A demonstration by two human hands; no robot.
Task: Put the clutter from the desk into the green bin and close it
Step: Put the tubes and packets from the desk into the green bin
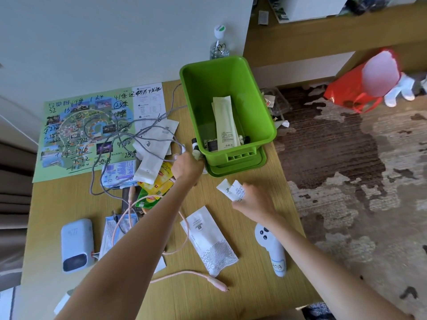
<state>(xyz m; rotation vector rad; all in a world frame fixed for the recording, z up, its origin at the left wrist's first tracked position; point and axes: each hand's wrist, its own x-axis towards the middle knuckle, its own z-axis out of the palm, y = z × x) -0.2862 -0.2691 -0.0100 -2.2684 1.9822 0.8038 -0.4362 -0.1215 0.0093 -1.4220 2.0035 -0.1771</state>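
Sitting on the far right part of the desk [254, 285], the green bin [201, 88] is open, and its lid [261, 162] lies flat under it. A long pale packet [225, 123] leans inside the bin.

The left hand [184, 167] reaches to the bin's near left corner. Its fingers are hidden, so I cannot tell if it holds anything. The right hand [254, 199] is near the bin and pinches small white packets [233, 189] in curled fingers.

A grey cable [111, 135] loops over a big map [87, 130] and a pile of white wrappers. A pink cable [184, 273] runs under the left arm. A blue power bank [77, 244] lies near left, and a white packet [208, 241] lies between the arms.

The yellow tea bags [159, 183] say "Lipton". A white controller [272, 245] has a label saying "H013". The map has numbers in black pen.
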